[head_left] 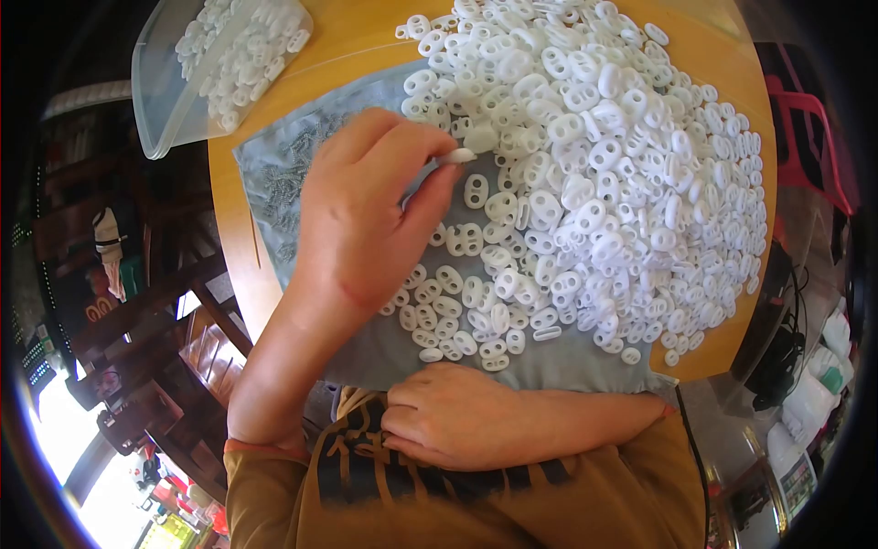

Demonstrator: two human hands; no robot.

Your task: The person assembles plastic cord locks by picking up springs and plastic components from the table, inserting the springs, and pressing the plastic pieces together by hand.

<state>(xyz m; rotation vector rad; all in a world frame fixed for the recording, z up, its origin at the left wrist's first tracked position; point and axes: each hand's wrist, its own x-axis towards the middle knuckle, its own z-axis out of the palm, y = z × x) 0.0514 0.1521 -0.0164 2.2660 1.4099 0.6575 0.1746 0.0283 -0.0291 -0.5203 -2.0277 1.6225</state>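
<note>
While the right hand (448, 416) lies low by the person's tummy, near the close edge of the table (352, 32), the left hand (357, 192) is up over the grey cloth (585, 352). The left thumb and first finger are pinched close together, and they hold one small white piece (461, 156) by its end. That piece is up at the fingertips, just beside the big pile of white pieces (604, 165). The right hand's fingers are curled in, and I cannot tell if anything is inside them. Lots of the pieces in the pile are oval with two holes, a bit like buttons. They lie every which way, some flat and some on their sides. The pile covers much of the cloth and goes past it onto the yellow table. One loose piece (476, 190) lies flat on the cloth a little below the pinched fingers. On the other side of the left hand, a heap of thin grey bits (291, 174) lies on the cloth; they look like tiny metal springs. Past them, a see-through tub (154, 105) has more white pieces (245, 59) in it.
</note>
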